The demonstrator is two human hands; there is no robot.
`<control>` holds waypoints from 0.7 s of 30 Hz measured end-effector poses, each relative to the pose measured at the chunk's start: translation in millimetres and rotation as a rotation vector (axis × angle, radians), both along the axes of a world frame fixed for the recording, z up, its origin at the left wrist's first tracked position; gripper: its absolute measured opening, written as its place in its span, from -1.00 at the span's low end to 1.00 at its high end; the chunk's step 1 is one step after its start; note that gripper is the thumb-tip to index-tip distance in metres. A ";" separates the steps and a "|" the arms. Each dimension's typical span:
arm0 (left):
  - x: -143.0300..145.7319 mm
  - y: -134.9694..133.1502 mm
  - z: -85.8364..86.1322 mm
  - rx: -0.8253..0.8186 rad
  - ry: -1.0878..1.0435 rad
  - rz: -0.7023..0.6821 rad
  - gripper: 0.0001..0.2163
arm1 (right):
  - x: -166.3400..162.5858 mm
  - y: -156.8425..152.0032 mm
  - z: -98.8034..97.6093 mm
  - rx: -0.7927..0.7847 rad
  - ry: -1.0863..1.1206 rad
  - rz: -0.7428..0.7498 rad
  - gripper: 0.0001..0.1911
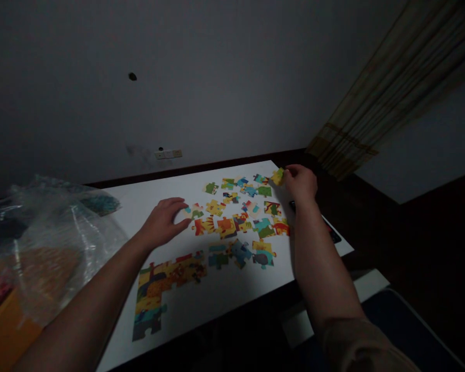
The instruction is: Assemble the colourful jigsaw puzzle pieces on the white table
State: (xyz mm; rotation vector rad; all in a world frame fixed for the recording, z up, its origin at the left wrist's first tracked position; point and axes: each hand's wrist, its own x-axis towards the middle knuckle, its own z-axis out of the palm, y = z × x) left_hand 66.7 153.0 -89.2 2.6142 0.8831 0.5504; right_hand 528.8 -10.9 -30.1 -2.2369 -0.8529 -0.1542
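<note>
Several colourful loose puzzle pieces (240, 217) lie spread over a white table (201, 305). An L-shaped joined part of the puzzle (160, 287) sits near the front left. My left hand (163, 221) rests palm down with curled fingers, its fingertips on a white, green and red piece (194, 211). At the table's far right corner, my right hand (300, 182) pinches a yellow-green piece (278, 176) and holds it just above the surface.
A crumpled clear plastic bag (50, 243) lies on the table's left side, over orange and pink things. A dark flat object (330, 232) lies at the right edge. Behind the table are a grey wall with sockets (168, 154) and a curtain (387, 88).
</note>
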 end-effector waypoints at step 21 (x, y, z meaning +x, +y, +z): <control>2.5 -2.2 2.0 -0.002 0.005 -0.002 -0.48 | -29.4 17.1 -15.5 -0.140 0.620 0.774 -0.67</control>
